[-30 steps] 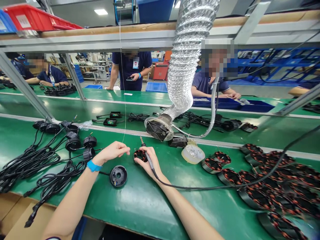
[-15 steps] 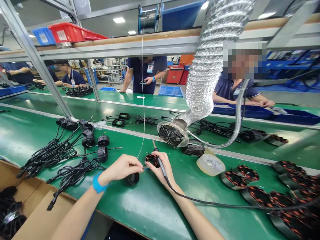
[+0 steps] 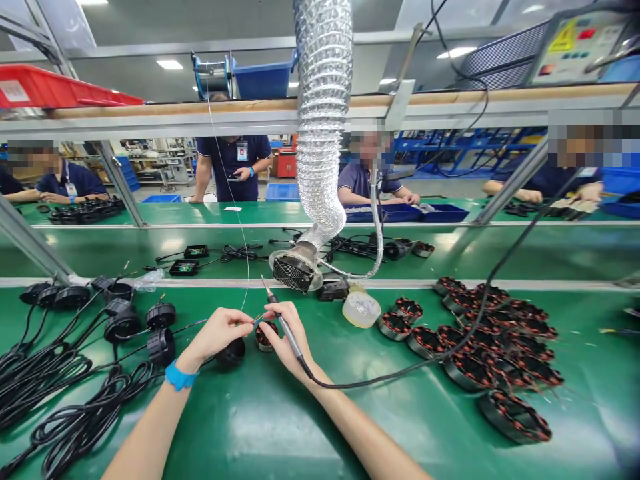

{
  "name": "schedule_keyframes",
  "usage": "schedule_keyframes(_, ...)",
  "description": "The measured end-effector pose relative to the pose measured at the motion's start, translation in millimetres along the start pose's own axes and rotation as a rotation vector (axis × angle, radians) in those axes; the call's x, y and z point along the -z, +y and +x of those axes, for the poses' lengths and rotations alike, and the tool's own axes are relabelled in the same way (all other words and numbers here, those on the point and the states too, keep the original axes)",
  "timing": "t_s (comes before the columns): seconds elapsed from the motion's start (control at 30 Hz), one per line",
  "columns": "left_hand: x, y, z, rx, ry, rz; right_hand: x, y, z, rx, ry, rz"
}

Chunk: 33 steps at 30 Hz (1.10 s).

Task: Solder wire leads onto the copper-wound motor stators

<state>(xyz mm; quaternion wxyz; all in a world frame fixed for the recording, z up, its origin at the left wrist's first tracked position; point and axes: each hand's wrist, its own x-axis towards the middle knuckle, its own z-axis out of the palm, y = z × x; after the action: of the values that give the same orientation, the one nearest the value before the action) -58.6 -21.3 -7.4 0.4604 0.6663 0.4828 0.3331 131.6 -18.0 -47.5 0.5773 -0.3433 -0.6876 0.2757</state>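
My left hand (image 3: 226,331), with a blue wristband, pinches thin coloured wires (image 3: 258,320) beside the strand of solder wire (image 3: 247,267) hanging from above. My right hand (image 3: 287,333) holds a soldering iron (image 3: 286,327), its tip pointing up and away, while its thumb and finger meet near the same wires. Just under the fingertips sits a small copper-wound stator ring (image 3: 265,336), partly covered by my right hand. A round black cap (image 3: 233,353) lies against my left hand's underside.
Black cables (image 3: 95,413) and caps lie left. A fume extractor (image 3: 296,268) hangs ahead, with a solder tub (image 3: 361,309) beside it. Many stators (image 3: 515,417) stand right; the iron's cord (image 3: 400,373) crosses there. People sit or stand beyond the bench.
The view has swung to the right, showing more stators and another person. The coloured wires now show between both hands' fingertips, and the iron remains in my right hand.
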Motion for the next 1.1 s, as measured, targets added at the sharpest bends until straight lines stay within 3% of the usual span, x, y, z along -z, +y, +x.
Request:
schedule_keyframes(0.23, 1.7, 7, 3, -0.039, -0.061, 0.124, -12, -7, 2, -0.116, 0.092, 0.165)
schedule_keyframes(0.47, 14.2, 8, 21, 0.079, -0.104, 0.127, -23, -4, 1, -0.145, 0.156, 0.187)
schedule_keyframes(0.8, -9.0, 4, 8, 0.187, -0.008, -0.073, -20, -5, -8, -0.303, 0.176, 0.206)
schedule_keyframes(0.97, -14.5, 7, 2, 0.223, -0.043, -0.078, -12, -13, -9, -0.19, 0.169, 0.065)
schedule_keyframes(1.1, -19.4, 9, -1, 0.178, -0.093, 0.022, -10, -18, -7, -0.088, 0.084, 0.001)
